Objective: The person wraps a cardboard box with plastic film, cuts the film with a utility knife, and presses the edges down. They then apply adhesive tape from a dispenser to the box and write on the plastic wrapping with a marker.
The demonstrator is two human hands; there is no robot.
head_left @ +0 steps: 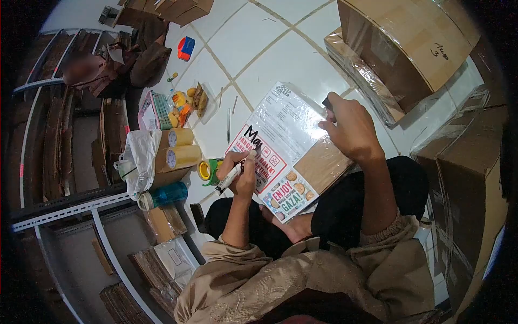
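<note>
A flat package [291, 129] wrapped in clear plastic lies tilted over my lap, with printed sheets, a red-bordered label [275, 162] and a colourful label [290, 195] on it. My left hand [239, 171] grips a white marker [229, 179], its tip at the package near black handwriting that begins "Ma". At the package's upper right edge, my right hand [348, 124] pinches a small black object that looks like the marker's cap [327, 103]. Part of the handwriting is hidden by my left hand.
Tape rolls [182, 156], green-handled scissors [206, 170] and a blue bottle [170, 194] stand on the left. Snacks [181, 105] and a blue-red item [186, 48] lie farther up. Cardboard boxes [458, 156] flank the right. Another person [108, 67] sits at upper left, beside metal shelving.
</note>
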